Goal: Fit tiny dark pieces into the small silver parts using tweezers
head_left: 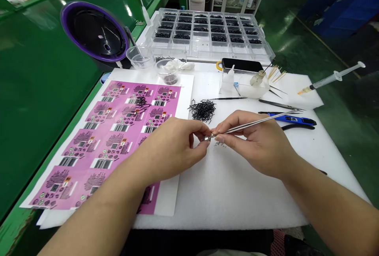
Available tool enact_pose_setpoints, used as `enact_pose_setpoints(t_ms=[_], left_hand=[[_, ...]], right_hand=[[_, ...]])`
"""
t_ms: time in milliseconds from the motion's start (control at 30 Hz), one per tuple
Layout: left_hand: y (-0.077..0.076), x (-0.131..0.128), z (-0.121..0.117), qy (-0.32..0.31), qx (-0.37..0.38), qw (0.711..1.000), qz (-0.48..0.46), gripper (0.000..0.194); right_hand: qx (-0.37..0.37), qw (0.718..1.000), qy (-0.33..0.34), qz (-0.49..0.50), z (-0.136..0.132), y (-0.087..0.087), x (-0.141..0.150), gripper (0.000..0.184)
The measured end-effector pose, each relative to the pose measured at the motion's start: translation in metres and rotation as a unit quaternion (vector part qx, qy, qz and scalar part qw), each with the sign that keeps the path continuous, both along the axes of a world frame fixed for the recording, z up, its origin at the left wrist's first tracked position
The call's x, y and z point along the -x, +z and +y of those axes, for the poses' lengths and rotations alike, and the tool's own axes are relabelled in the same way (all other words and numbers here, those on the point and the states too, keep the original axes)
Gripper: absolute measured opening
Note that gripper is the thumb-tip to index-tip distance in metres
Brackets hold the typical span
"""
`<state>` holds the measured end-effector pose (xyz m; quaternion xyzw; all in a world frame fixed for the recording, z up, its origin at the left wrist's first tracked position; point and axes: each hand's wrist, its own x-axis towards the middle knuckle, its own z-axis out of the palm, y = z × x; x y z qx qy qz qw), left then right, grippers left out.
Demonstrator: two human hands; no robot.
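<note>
My left hand [174,149] pinches a tiny metal part [207,138] between thumb and fingertips above the white foam mat [237,192]. My right hand [257,141] grips steel tweezers [254,123] whose tip meets that part. A few small black bits [219,144] lie on the mat just under the hands. A pile of thin black wire pieces [203,110] sits a little beyond them.
A pink label sheet [112,137] lies at left, with more black pieces on it. Behind are a clear compartment box [207,31], plastic cups [142,56], a clear tray with a small bottle [244,84], blue pliers [291,119], a syringe [331,78] and a purple-rimmed bowl [96,31].
</note>
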<state>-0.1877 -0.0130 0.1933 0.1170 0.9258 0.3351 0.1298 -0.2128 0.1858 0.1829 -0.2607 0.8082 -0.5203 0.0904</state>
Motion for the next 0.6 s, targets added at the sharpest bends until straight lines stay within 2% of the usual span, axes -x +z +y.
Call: enact_pose_setpoints(t_ms=[200, 367, 600], left_hand=[[-0.0001, -0.0006, -0.0006, 0.006, -0.019, 0.999, -0.035, 0.018], [-0.003, -0.0005, 0.0014, 0.043, -0.067, 0.99, -0.113, 0.02], [-0.0015, 0.0038, 0.0064, 0.054, -0.049, 0.995, -0.066, 0.016]], right_hand=[[0.013, 1.0, 0.0, 0.019, -0.0005, -0.0014, 0.0024, 0.005], [0.018, 0.999, -0.027, -0.03, -0.0011, -0.0028, 0.0063, 0.004], [0.012, 0.999, -0.035, 0.023, -0.0033, -0.003, 0.005, 0.005]])
